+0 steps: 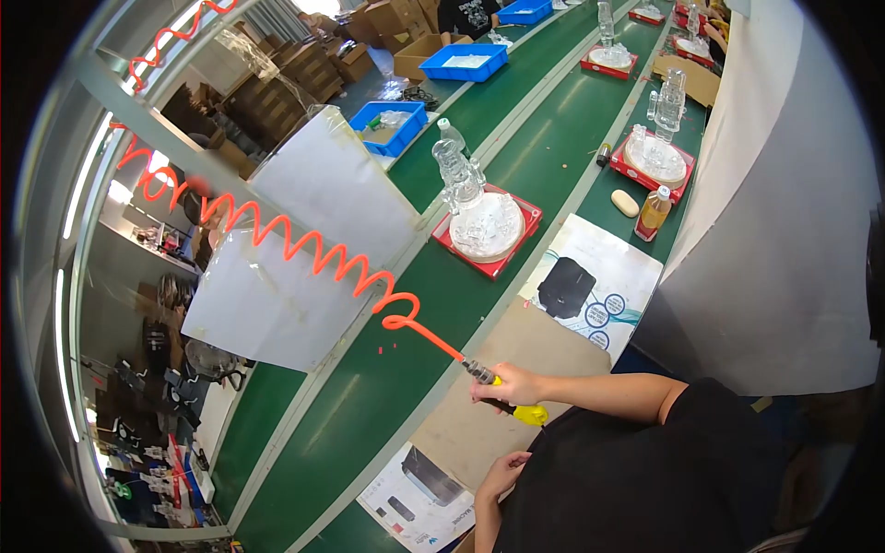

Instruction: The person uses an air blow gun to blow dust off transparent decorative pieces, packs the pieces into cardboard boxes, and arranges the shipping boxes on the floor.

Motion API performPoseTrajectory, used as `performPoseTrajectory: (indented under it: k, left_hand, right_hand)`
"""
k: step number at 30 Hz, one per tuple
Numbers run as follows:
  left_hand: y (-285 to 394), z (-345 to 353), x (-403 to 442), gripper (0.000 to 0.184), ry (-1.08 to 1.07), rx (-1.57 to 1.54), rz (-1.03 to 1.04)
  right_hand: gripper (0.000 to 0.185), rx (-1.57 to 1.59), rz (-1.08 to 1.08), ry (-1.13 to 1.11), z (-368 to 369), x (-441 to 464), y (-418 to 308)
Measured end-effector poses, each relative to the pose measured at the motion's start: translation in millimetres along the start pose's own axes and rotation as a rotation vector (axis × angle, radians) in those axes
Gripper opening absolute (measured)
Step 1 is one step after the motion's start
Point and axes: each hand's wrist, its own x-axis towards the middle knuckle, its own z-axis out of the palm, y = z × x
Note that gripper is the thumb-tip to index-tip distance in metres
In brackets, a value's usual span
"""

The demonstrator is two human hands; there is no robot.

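My right hand (512, 385) is closed round a yellow and black tool (530, 415), which is joined to a coiled orange hose (350, 267). Nearer my body, my left hand (502, 474) is beside my black shirt, its fingers curled and pressed together; whatever they hold, if anything, is hidden. Under both hands lies a brown cardboard sheet (479, 405). Beyond them on the green belt stands a clear glass-like piece (458, 170) on a round white base (487, 227), set on a red box (528, 226).
A printed carton panel (590, 286) lies right of the cardboard, another (419, 498) at its lower left. A drink bottle (654, 214) and a pale oval object (625, 203) stand near another red box (678, 192). Blue trays (466, 63) line the far side; a person (468, 17) is beyond.
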Motion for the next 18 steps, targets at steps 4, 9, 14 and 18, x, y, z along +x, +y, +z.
performPoseTrajectory:
  k: [4, 9, 14, 18]
  left_hand:
    - [-2.8, 4.2, 0.3, 0.027, 0.022, 0.048, 0.064]
    - [10.5, 14.9, -6.4, 0.023, 0.092, 0.058, 0.153]
    - [11.4, 13.7, -2.0, 0.023, 0.097, 0.235, 0.222]
    - [14.9, 11.8, -3.7, 0.024, 0.116, 0.254, 0.22]
  right_hand:
    - [0.038, -0.015, 0.015, 0.06, -6.1, -11.0, 2.2]
    - [0.032, -0.006, -0.126, 0.111, -1.5, -30.0, 3.9]
    - [0.027, -0.018, -0.246, 0.082, 9.7, -41.2, 16.1]
    - [0.026, -0.096, -0.288, 0.067, 12.4, -37.9, 24.8]
